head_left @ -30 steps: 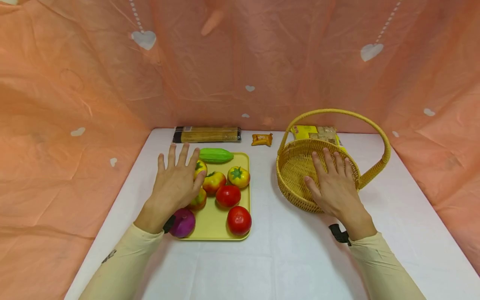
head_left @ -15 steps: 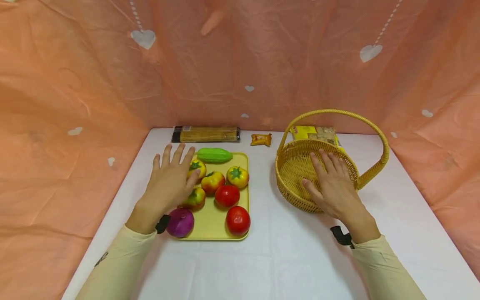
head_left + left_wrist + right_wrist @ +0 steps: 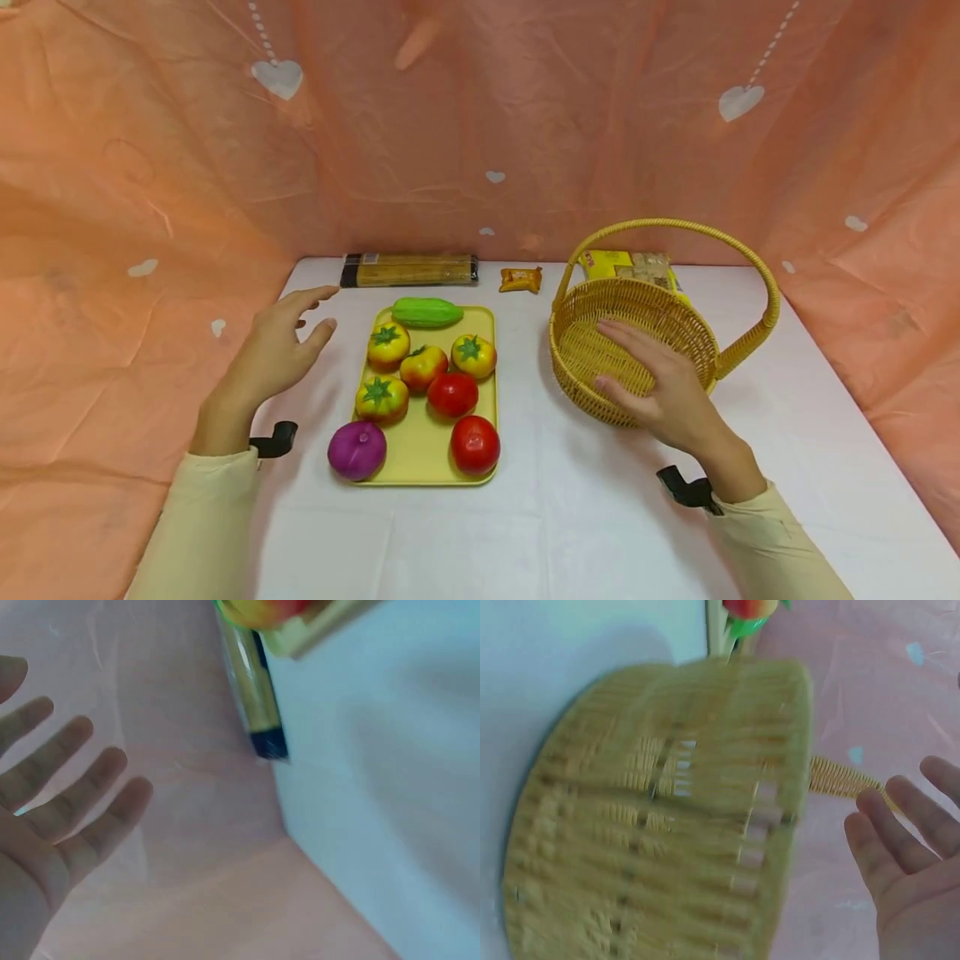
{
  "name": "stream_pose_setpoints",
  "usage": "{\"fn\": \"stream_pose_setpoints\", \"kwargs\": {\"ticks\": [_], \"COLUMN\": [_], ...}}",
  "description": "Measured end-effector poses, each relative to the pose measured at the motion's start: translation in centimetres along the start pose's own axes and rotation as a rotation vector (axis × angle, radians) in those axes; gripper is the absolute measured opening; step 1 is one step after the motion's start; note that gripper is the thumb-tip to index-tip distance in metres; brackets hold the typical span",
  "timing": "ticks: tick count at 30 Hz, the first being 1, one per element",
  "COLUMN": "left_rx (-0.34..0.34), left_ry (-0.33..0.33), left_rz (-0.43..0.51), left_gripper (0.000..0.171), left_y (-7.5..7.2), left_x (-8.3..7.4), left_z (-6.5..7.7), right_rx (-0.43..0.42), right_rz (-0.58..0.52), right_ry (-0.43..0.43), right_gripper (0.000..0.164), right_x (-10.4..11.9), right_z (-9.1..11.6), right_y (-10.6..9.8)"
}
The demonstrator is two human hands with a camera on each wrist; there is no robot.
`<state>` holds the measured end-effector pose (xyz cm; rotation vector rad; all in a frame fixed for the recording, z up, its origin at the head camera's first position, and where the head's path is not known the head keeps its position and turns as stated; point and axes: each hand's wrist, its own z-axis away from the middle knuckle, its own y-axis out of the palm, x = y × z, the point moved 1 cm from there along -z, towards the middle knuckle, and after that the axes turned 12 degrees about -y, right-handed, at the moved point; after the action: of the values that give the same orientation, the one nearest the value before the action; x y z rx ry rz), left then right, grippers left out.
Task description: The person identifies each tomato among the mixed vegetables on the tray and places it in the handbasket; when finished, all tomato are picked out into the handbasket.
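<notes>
My left hand (image 3: 272,348) is raised to the left of the yellow tray (image 3: 420,454), fingers extended and holding nothing. The left wrist view shows its fingers (image 3: 90,795) spread apart. On the tray lie a green cucumber-like vegetable (image 3: 427,312), several yellow-red tomatoes (image 3: 423,368), two red tomatoes (image 3: 453,394) and a purple onion (image 3: 357,450) at the near left corner. My right hand (image 3: 667,392) hovers at the near right side of the wicker basket (image 3: 573,390), overlapping it in the head view. In the right wrist view its straight fingers stand apart from the basket wall (image 3: 660,825).
A long pack of dry noodles (image 3: 412,270) lies along the back edge, with a small orange wrapped snack (image 3: 521,280) beside it. Behind the basket is a yellow packet (image 3: 609,264). The basket's tall handle (image 3: 667,222) arches upward. A pink curtain (image 3: 480,125) surrounds the white table (image 3: 465,542).
My left hand has moved left, away from over the tray, and turned onto its side. My right hand has turned slightly sideways over the basket. The items on the table keep their places.
</notes>
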<state>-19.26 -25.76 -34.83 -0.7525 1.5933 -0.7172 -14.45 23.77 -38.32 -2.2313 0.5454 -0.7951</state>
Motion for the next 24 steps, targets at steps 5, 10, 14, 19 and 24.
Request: {"fn": "stream_pose_setpoints", "kwargs": {"ticks": [5,10,14,19,24], "left_rx": [0.012,0.068,0.14,0.231,0.281], "left_ry": [-0.045,-0.085,-0.128,-0.185,-0.19], "left_rz": [0.087,0.098,0.089,0.064,0.021], "left_gripper": [0.045,0.043,0.045,0.046,0.049], "left_y": [0.4,1.6,2.6,3.5,4.4], "left_x": [2.3,4.7,5.9,6.2,6.5], "left_z": [-1.0,-2.0,-2.7,-3.2,-3.6], "right_rx": [-0.056,-0.061,-0.058,-0.052,-0.037], "right_rz": [-0.135,-0.194,-0.222,-0.28,-0.338], "right_ry": [-0.061,-0.043,-0.038,-0.04,-0.009], "right_gripper": [0.073,0.069,0.066,0.062,0.059], "right_x": [0.6,1.5,1.9,2.2,2.3], "right_z": [-0.7,-1.5,-2.4,-3.7,-4.8], "right_y": [1.3,3.0,4.5,6.2,7.9]}}
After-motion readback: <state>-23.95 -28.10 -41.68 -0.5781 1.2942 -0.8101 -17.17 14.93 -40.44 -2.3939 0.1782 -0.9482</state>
